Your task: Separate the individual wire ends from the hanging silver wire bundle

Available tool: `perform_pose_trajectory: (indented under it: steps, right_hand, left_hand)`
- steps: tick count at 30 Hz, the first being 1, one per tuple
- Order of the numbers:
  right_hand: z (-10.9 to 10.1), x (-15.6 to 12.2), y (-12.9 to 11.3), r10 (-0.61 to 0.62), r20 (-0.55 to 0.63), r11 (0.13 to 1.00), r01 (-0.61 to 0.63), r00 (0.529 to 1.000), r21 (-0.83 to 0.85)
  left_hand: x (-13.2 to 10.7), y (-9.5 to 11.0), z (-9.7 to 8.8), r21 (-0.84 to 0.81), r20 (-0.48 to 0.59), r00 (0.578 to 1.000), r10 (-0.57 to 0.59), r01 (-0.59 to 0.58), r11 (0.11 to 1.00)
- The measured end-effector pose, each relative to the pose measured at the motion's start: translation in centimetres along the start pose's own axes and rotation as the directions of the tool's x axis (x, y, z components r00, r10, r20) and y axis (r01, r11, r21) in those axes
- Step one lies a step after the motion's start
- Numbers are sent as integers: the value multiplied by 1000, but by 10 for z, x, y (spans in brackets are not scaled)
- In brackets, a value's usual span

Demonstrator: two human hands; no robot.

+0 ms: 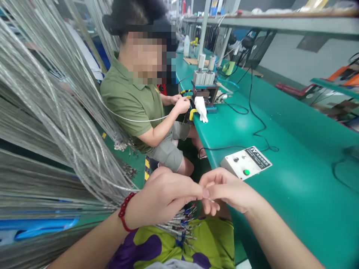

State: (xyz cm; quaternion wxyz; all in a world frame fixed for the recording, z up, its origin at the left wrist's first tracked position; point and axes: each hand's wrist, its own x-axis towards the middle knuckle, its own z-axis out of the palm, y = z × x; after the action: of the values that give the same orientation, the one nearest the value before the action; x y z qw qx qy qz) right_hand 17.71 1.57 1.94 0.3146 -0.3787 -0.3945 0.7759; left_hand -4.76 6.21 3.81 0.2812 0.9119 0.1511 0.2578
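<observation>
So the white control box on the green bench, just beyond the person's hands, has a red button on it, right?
Not quite. The head view shows the button on the white control box is green, not red. The rest holds: the box sits on the green bench, just beyond the left hand and right hand, whose fingertips meet over a bundle of wires.

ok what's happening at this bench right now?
The wearer's left hand and right hand meet fingertip to fingertip, pinching a thin cable end drawn from the big bundle of silvery cables hanging on the left; stripped ends lie over the lap. A white control box sits on the green bench. Further along, a co-worker feeds a cable into a small press.
</observation>
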Motion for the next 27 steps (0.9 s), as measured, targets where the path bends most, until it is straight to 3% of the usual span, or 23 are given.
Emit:
perform_pose_trajectory:
  steps: [5, 9, 13, 15, 17, 19, 21, 24, 27]
  right_hand:
    - [0, 10, 2, -15, -38, 996, 12, 999, -92]
    - [1, 14, 3, -143, -82, 969, 123, 986, -212]
    - [4, 14, 6, -412, -40, 803, 342, 910, -487]
    - [5, 16, 8, -456, -31, 756, 369, 890, -541]
    - [5, 20, 10, -390, -53, 834, 328, 919, -444]
    - [3, 27, 15, -243, -51, 942, 223, 969, -251]
    - [0, 35, 21, -90, 11, 994, 91, 996, -69]
    - [-7, 47, 34, 48, 148, 996, -59, 988, 71]
    - [-11, 58, 48, 106, 271, 986, -137, 957, 97]
  left_hand:
    - [-2, -9, -3, 32, 44, 999, 8, -9, 999]
    - [-3, -15, -3, 0, 60, 994, -88, 88, 996]
    - [-9, -19, -1, -21, 93, 967, -237, 240, 970]
    - [-13, -21, 0, 2, 93, 955, -283, 284, 959]
    - [-16, -21, 1, 27, 76, 954, -289, 288, 957]
    - [-18, -20, 1, 50, 65, 966, -249, 246, 968]
    - [-18, -18, -1, 60, 85, 981, -171, 167, 984]
    - [-17, -13, -4, 33, 158, 987, -32, 27, 999]
    - [-20, -12, -4, 2, 194, 976, 95, -97, 995]
